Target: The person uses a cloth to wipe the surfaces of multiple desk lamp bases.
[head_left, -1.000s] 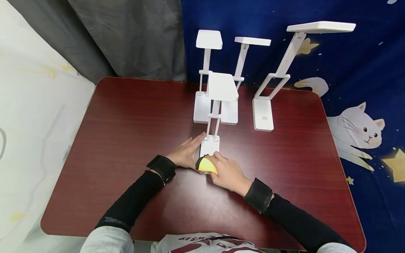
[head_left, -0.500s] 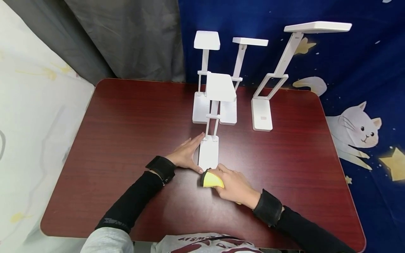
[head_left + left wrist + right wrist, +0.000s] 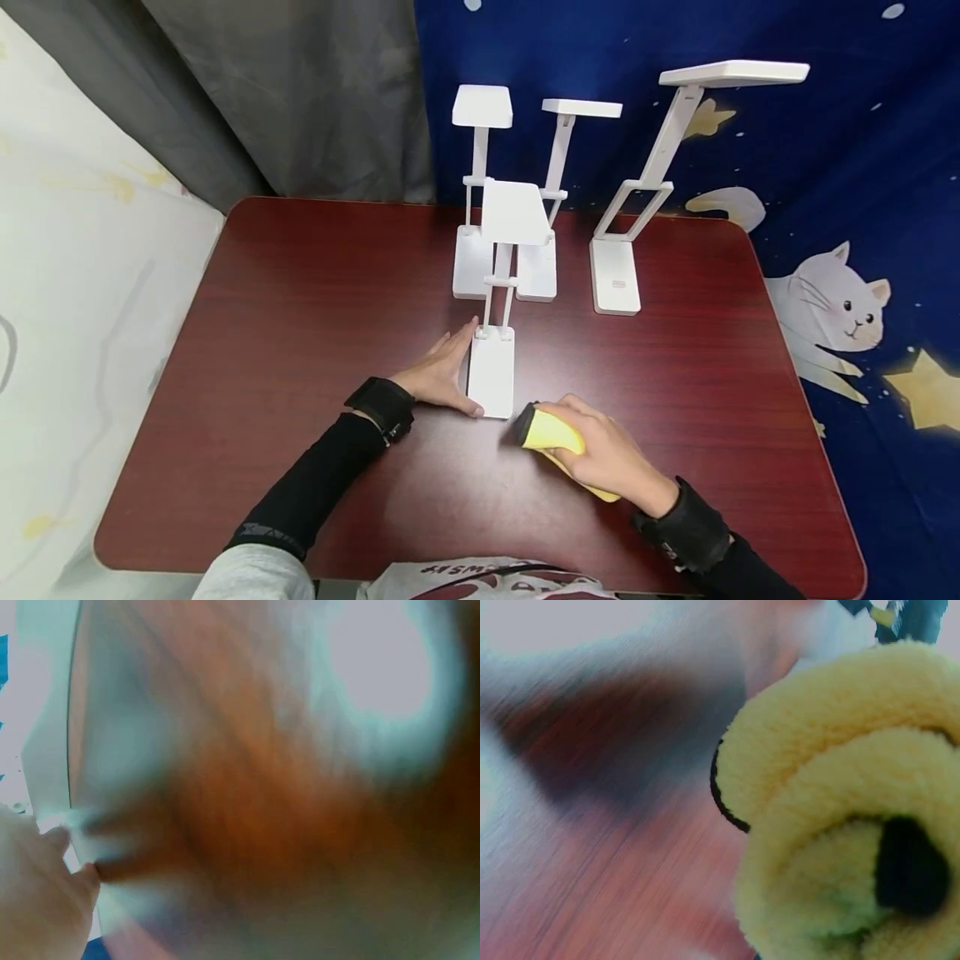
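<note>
A white desk lamp (image 3: 491, 367) with a flat rectangular head stands nearest to the person on the brown table. My left hand (image 3: 442, 377) lies along the left side of its base, fingers extended toward the back and thumb at the front corner. To the right of that base, my right hand (image 3: 600, 446) grips a folded yellow cleaning cloth (image 3: 551, 432) with a dark side. In the right wrist view the fluffy yellow cloth (image 3: 840, 810) appears rolled in thick folds. Blur covers much of the left wrist view, where part of the left hand (image 3: 45, 885) shows at the lower left.
Behind the near lamp stand two more white lamps, a left one (image 3: 472, 262) and a middle one (image 3: 537, 279), partly hidden by its head. A taller lamp (image 3: 615, 279) stands further right. Curtains (image 3: 300, 100) hang along the table's back edge.
My right hand has drawn the cloth off the near lamp's base, toward the front right, and the base's whole top now shows. My left hand stays beside the base. The view shifts slightly.
</note>
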### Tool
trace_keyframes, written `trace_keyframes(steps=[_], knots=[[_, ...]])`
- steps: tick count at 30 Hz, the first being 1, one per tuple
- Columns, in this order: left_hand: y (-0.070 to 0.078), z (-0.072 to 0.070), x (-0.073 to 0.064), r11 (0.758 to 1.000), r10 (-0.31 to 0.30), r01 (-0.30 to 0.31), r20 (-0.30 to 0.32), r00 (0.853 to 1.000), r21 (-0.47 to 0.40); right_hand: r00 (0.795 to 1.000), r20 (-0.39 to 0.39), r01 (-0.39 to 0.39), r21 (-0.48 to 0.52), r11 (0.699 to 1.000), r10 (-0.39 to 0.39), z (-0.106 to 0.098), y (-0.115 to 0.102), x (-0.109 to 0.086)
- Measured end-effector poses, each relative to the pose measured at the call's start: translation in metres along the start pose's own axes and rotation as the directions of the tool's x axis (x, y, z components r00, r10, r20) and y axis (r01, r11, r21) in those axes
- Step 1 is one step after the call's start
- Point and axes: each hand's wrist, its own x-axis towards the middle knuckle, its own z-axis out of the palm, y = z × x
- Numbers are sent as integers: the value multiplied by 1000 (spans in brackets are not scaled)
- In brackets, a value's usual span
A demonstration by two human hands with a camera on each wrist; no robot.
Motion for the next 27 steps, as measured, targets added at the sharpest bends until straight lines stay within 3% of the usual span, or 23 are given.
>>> trace_keyframes(steps=[7, 15, 21, 27], knots=[[3, 9, 6, 1000, -23, 21, -85, 996, -19, 998, -39, -52, -28, 998, 51, -7, 11, -10], [13, 11, 4, 993, -98, 102, -57, 994, 63, 997, -62, -44, -22, 999, 42, -8, 13, -10], [7, 9, 3, 981, -112, 123, -82, 990, 148, 997, -52, -53, -23, 998, 52, -8, 15, -9], [-3, 2, -4, 981, -130, 142, -96, 987, 134, 997, -43, -58, -27, 998, 57, -7, 18, -9]])
